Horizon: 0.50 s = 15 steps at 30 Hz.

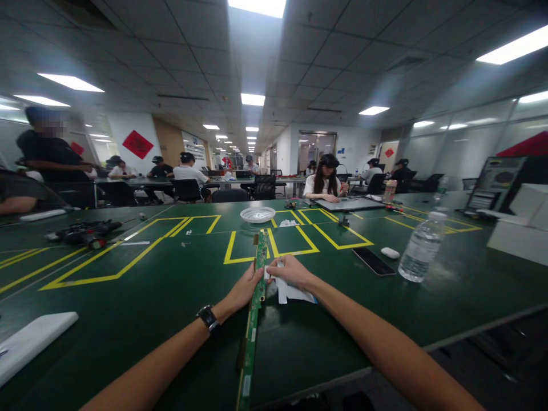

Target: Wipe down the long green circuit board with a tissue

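Observation:
A long, narrow green circuit board runs from the near table edge toward the middle of the green table, and my left hand is closed around its left side. Close to the board's right edge, my right hand pinches a small white piece between thumb and finger. Whether that piece is a label or a bit of tape I cannot make out. White strips of paper or film hang or lie just under my right hand, partly hidden by it. A dark watch is on my left wrist.
Beyond the board stands a white woven dish. On the right are a phone, a white earbud case and a water bottle. Dark tools and a white slab lie left. A person sits opposite.

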### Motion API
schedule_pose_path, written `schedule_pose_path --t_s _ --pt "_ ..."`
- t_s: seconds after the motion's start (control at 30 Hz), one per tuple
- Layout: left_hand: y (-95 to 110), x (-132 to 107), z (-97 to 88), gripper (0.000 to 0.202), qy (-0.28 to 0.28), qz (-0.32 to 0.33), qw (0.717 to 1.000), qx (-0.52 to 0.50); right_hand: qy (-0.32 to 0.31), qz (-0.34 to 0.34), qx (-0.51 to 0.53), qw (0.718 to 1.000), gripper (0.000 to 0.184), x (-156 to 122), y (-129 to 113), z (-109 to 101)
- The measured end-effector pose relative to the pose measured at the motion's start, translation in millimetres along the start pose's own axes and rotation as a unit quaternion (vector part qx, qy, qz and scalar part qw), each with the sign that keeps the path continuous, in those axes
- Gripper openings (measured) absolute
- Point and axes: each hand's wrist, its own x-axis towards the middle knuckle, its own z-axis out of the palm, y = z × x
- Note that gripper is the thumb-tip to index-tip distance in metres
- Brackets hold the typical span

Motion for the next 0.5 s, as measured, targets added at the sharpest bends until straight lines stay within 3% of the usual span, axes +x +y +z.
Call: schedule_pose_path --t_s 0.13,0.33,0.4,0.5 --pt "3 0 -0.4 0.045 -0.003 0.020 1.000 -0.009 -0.009 0.004 0.004 1.000 0.028 -1 -2 -1" --pt "-5 7 -1.7 0.049 -0.017 -0.021 0.999 -0.037 0.003 0.021 -0.027 0.999 0.030 2 -4 -6" --pt "-11 12 -5.4 0.049 0.010 -0.026 0.999 -0.038 0.029 0.023 -0.050 0.998 0.030 6 -1 -14" --pt "-16 19 -17.9 0.048 0.099 -0.021 0.995 -0.016 0.089 0.031 -0.085 0.992 0.030 11 9 -36"
